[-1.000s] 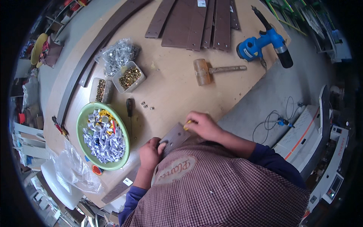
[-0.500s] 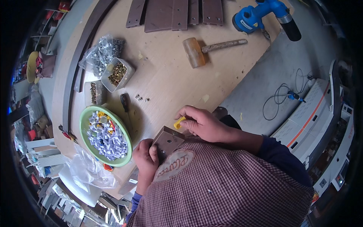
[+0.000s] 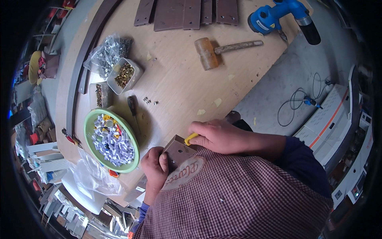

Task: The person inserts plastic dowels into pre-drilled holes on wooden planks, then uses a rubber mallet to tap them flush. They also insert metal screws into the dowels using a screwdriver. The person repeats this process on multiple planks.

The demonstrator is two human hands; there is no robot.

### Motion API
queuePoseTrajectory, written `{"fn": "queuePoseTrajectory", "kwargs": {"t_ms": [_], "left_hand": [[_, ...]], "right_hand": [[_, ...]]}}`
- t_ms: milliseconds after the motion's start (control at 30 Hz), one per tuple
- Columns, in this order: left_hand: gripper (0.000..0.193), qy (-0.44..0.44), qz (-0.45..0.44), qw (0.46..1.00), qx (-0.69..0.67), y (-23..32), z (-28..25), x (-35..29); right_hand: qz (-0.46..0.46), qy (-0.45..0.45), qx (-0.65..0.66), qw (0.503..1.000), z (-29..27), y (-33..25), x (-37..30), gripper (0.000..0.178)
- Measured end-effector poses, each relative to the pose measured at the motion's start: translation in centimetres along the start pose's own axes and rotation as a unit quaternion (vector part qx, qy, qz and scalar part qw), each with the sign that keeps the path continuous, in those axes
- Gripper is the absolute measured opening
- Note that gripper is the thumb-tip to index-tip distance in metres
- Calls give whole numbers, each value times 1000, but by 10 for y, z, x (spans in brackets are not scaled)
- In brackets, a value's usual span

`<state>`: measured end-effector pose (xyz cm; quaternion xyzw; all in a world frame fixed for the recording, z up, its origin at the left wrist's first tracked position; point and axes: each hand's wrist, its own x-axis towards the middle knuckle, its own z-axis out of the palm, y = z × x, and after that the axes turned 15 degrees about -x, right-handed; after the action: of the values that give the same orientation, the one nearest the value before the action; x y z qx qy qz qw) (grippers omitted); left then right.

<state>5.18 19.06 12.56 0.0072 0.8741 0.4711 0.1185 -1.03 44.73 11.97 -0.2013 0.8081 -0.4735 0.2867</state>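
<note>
A brown board with drilled holes rests against the checked apron, its end pointing up and away from me. My left hand grips its left side, thumb on the face. Between the thumb and fingers of my right hand is a small yellow plastic piece, held at the board's far right corner. Whether the piece touches the board's end is hard to tell. To the left stands a green basin with many white and several yellow plastic pieces. A screwdriver lies beside it.
Behind the basin are two small tubs of metal fittings and a bag of hardware. A mallet lies mid-table, with a blue power tool near the right edge. Brown boards line the far side. Pliers lie at left.
My right hand has brought the yellow piece down to the board's corner and turned it. My left hand still grips the board, which has shifted only slightly.
</note>
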Motion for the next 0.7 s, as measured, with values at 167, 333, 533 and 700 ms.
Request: {"fn": "queuePoseTrajectory", "kwargs": {"t_ms": [167, 333, 533, 700], "left_hand": [[28, -10, 5, 1000, 7, 0, 7, -3], [27, -13, -12, 1000, 12, 0, 10, -6], [25, -11, -10, 1000, -3, 2, 11, -8], [23, -28, -3, 1000, 2, 0, 12, -7]], "right_hand": [[-31, -105, -134, 985, -28, -10, 6, 28], [-44, -213, -227, 949, -42, -25, 17, 26], [-25, -263, -207, 942, -48, -34, 28, 26], [-10, -282, -232, 931, -48, -40, 28, 25]]}}
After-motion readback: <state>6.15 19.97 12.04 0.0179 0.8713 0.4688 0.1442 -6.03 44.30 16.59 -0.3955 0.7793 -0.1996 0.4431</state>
